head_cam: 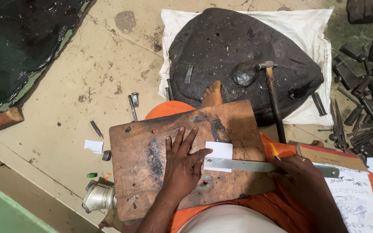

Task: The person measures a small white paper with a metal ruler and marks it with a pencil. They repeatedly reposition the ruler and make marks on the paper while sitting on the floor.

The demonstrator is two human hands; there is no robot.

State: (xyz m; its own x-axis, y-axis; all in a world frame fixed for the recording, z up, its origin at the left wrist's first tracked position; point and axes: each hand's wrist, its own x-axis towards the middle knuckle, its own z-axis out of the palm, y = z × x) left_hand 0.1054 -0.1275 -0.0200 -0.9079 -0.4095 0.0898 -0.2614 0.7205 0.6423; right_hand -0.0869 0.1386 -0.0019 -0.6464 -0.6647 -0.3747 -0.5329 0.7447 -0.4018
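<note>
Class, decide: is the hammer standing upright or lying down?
Lying down: the hammer rests flat, head on the dark stone, its handle running toward the person.

A big dark stone block (242,56) sits on a white sack (311,30) on the floor; a hammer (274,99) lies across it beside a dull metal lump (243,74); dark punches and chisels (368,99) crowd the right edge; a brick (1,119) lies far left; a silver vessel (99,197) rests low left
</note>
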